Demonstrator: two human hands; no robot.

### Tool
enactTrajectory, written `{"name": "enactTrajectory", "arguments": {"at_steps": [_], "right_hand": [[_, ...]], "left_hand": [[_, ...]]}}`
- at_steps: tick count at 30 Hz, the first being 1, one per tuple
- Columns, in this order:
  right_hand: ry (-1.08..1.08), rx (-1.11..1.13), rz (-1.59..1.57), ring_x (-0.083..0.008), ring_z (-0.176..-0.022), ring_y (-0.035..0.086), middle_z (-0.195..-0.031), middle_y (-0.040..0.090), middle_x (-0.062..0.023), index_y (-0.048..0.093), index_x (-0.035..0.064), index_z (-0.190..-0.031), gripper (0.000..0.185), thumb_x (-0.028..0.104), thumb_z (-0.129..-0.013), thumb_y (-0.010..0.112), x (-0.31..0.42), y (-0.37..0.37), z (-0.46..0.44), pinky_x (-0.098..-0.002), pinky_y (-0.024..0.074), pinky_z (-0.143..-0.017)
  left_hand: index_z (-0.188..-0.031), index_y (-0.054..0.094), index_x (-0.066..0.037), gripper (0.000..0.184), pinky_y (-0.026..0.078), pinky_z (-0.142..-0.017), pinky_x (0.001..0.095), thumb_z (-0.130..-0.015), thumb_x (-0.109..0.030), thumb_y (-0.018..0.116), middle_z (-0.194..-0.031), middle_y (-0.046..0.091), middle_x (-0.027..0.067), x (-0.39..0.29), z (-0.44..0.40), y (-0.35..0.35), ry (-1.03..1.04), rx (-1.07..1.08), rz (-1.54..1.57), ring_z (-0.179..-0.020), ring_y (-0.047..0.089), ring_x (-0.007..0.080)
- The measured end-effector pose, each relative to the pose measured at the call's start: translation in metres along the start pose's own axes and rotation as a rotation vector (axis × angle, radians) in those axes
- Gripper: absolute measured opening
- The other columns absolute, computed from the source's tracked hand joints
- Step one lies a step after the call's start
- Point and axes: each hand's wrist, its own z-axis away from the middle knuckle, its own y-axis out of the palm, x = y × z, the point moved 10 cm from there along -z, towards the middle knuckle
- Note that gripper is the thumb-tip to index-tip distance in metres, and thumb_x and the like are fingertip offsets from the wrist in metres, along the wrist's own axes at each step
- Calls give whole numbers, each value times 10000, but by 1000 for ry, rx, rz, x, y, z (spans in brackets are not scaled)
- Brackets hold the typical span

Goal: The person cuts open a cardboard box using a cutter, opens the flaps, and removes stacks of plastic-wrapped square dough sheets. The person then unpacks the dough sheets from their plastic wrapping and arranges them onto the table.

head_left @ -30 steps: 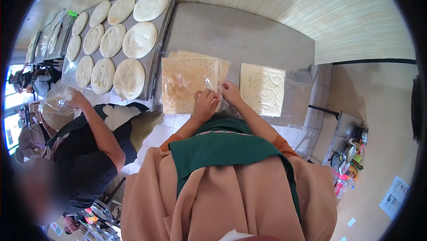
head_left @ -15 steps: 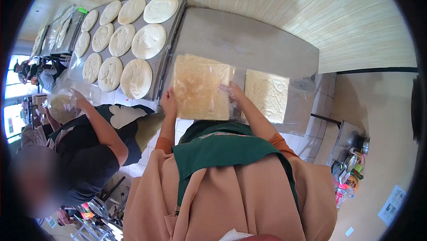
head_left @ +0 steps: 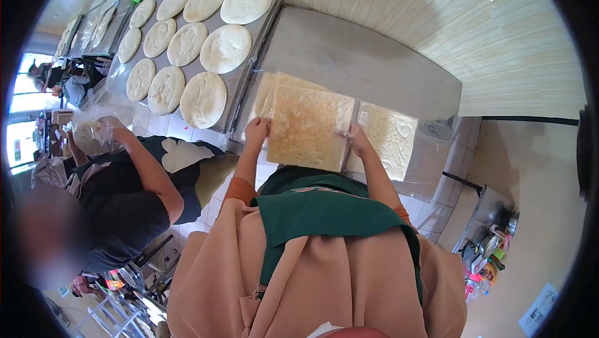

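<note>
A bagged square flatbread [head_left: 310, 127], golden-brown, flat and finely pitted, is covered in clear plastic that creases and catches light along its right margin. More browned square sheets [head_left: 261, 98] in clear film show from under its left and upper edges, fanned slightly out of line with it. To its right, a paler square flatbread [head_left: 393, 138] with a dimpled, wrinkled face lies on the smooth grey worktable [head_left: 362, 51], its loose transparent wrap [head_left: 437, 129] spreading rumpled past the bread. Beyond the left side, a flat grey tray [head_left: 234, 82] bears round pale breads [head_left: 203, 100], disc-shaped, with blistered, lightly toasted tops. The bagged square flatbread is between the two hands, near the table's front edge and in front of the green cloth apron [head_left: 331, 216]. The left hand [head_left: 257, 131] pinches its left edge with curled fingers; the right hand [head_left: 357, 141] grips the opposite edge, its thumb and fingertips on the plastic. The held flatbread overlaps the left margin of the paler one, but how far it is raised above the table cannot be told. Farther left, a co-worker in dark clothing [head_left: 125, 194] holds a round bread [head_left: 90, 136] inside a crinkled clear bag.
</note>
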Motion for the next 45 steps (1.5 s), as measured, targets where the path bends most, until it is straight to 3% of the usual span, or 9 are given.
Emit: {"name": "enactTrajectory", "arguments": {"at_steps": [4, 13, 16, 21, 29, 33, 36, 42, 45], "right_hand": [[116, -11, -130, -172, -981, 610, -1128, 639, -77, 532, 3, -1265, 493, 201, -849, 706, 11, 8, -7, -323, 499, -860], [186, -100, -291, -173, -911, 626, -1033, 659, -57, 608, 21, -1146, 449, 340, -849, 713, 2, 7, -9, -312, 511, -800], [183, -48, -252, -174, -926, 623, -1057, 651, -76, 590, 11, -1175, 448, 325, -872, 692, -9, -3, -13, -311, 510, -819], [-15, -66, -342, -163, -1049, 584, -1187, 609, -94, 518, 18, -1307, 595, 327, -848, 736, 12, -3, -17, -302, 484, -869], [-81, -2, 13, -185, -1047, 573, -1160, 621, -81, 531, 34, -1279, 599, 357, -827, 756, 33, 5, -32, -331, 456, -923], [101, 4, -36, -171, -1018, 582, -1137, 628, -68, 544, 28, -1250, 572, 349, -827, 758, 20, 9, -31, -327, 468, -903], [90, -189, 197, -164, -959, 596, -1110, 635, -65, 550, 21, -1230, 555, 352, -833, 752, 30, -12, -29, -329, 490, -858], [74, -195, -51, -168, -880, 619, -1015, 654, -92, 555, 23, -1214, 532, 388, -860, 709, 33, -15, -26, -312, 515, -771], [278, -54, -106, -129, -784, 612, -911, 660, -60, 599, 35, -1122, 429, 347, -852, 718, -13, -16, -15, -274, 505, -692]], "left_hand": [[-924, 686, -40, 445, 487, -725, 383, -897, -463, 548, -803, 687, 133, -77, -2, 7, 317, -189, -582, -779, 663, 277], [-744, 642, -60, 326, 366, -542, 200, -901, -341, 687, -666, 596, -19, -79, 8, 17, 189, -53, 144, -598, 501, 38], [-747, 648, -57, 330, 380, -531, 203, -902, -346, 684, -647, 594, -23, -61, 8, 5, 214, -100, 87, -567, 503, 48], [-765, 660, -33, 361, 425, -547, 254, -916, -361, 649, -650, 615, 3, -57, 15, -5, 185, -229, -90, -566, 537, 92], [-860, 686, -52, 546, 475, -684, 375, -888, -575, 531, -729, 677, 103, -102, -29, 6, 200, -176, -525, -739, 662, 252], [-830, 690, -32, 274, 384, -553, 227, -909, -293, 661, -681, 604, -21, -76, -59, 12, 236, -208, -182, -573, 494, 67], [-813, 668, -48, 197, 368, -533, 218, -889, -229, 684, -715, 613, -24, -62, -59, 22, 102, -48, 317, -560, 479, 61], [-833, 682, -37, 234, 439, -632, 258, -846, -267, 722, -737, 645, 14, -40, -83, 6, 162, -132, 295, -659, 568, 116], [-871, 675, -14, 311, 478, -688, 307, -879, -324, 670, -780, 671, 93, -69, -17, -18, 333, -301, -270, -742, 635, 187]]}}
